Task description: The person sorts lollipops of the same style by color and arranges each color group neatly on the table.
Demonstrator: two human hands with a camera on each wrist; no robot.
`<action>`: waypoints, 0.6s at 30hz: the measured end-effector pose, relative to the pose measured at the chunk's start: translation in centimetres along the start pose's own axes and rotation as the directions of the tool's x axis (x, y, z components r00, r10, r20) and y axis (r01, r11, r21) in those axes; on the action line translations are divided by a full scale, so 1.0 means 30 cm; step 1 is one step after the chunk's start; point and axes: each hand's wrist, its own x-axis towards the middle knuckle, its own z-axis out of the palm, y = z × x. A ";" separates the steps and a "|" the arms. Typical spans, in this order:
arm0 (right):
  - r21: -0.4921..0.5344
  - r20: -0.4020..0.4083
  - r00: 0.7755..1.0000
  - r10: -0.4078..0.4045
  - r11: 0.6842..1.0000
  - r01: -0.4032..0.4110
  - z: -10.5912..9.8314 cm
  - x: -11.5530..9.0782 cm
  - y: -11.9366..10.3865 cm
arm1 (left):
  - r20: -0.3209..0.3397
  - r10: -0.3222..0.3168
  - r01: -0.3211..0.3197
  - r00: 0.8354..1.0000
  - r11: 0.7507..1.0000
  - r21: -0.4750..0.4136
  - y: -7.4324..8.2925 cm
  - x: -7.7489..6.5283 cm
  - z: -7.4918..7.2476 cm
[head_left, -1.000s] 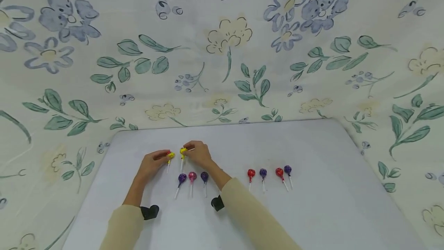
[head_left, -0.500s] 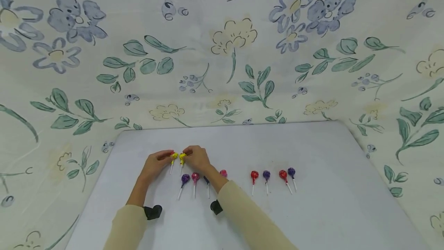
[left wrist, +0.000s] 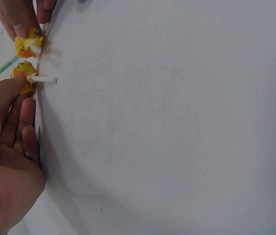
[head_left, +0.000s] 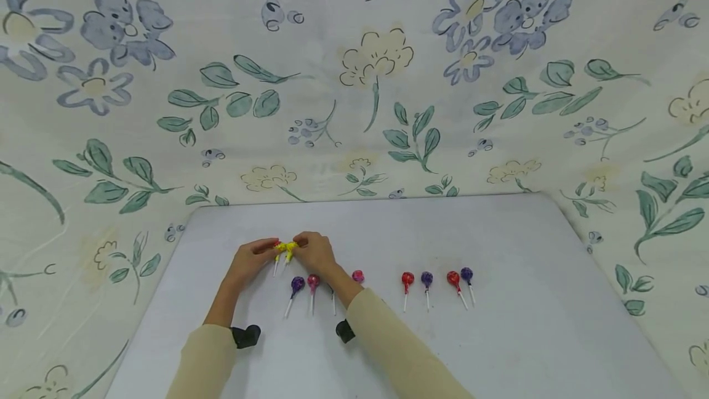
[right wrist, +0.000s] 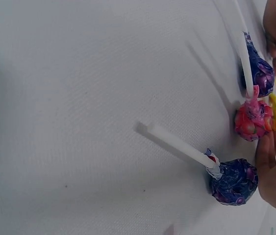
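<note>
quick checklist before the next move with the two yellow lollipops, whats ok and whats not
1. Left hand pinches the left yellow lollipop: ok.
2. Right hand pinches the right yellow lollipop: ok.
3. The two yellow heads touch: cannot tell; they are very close.
4. Red lollipops and purple lollipops at the right clear of both hands: ok.
5. Pink lollipop beside the right forearm fully visible from the head camera: not ok; its stick is hidden.
</note>
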 end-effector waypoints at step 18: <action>-0.047 0.068 0.998 0.008 0.999 -0.004 -0.057 0.000 0.021 | 0.020 -0.025 0.024 0.999 0.999 0.032 0.007 0.000 -0.003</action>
